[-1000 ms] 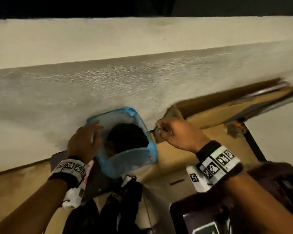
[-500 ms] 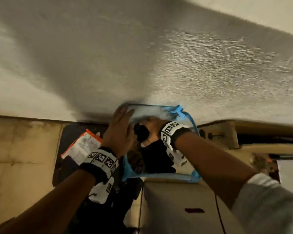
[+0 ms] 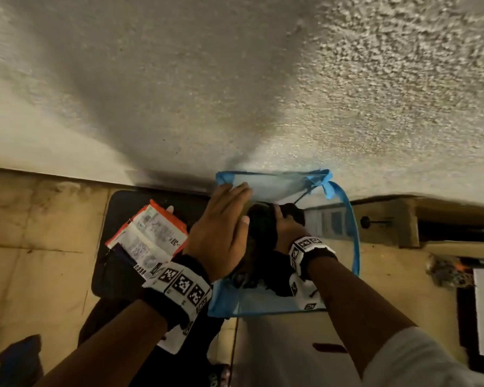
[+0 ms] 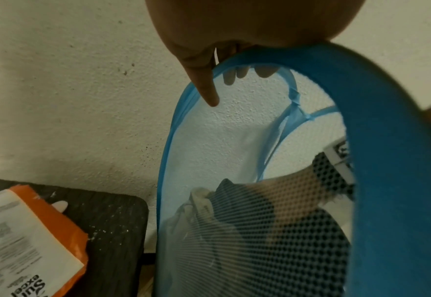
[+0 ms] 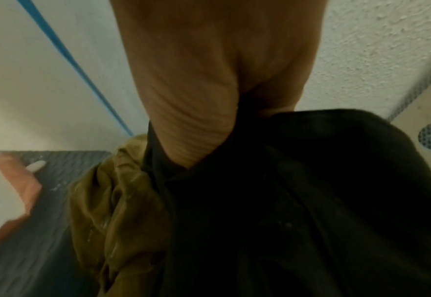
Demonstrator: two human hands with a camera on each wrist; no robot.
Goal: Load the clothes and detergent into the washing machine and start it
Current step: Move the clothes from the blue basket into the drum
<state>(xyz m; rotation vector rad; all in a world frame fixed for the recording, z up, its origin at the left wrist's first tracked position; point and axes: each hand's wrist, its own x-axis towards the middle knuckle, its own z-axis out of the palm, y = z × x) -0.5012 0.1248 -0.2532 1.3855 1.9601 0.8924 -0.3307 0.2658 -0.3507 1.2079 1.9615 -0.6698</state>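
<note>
A blue mesh hamper (image 3: 355, 233) stands on the floor against the wall. My left hand (image 3: 221, 233) lies on its near-left rim with the fingers stretched out; in the left wrist view the rim (image 4: 387, 160) runs under the palm. Inside the hamper, my right hand (image 3: 287, 227) grips a dark garment (image 3: 263, 247). The right wrist view shows that black cloth (image 5: 310, 201) bunched in the palm beside an olive garment (image 5: 117, 201). An orange and white detergent packet (image 3: 148, 238) lies on a black mat (image 3: 115, 269) to the left.
A rough plastered wall (image 3: 263, 79) rises right behind the hamper. A wooden piece with a dark knob (image 3: 386, 219) sits to the right. Dark cloth (image 3: 151, 358) lies on the tiled floor (image 3: 25, 247) below my left arm.
My right hand has moved from outside the hamper's right side into it and taken hold of the dark garment. The left hand has stayed at the rim. The view has tilted down.
</note>
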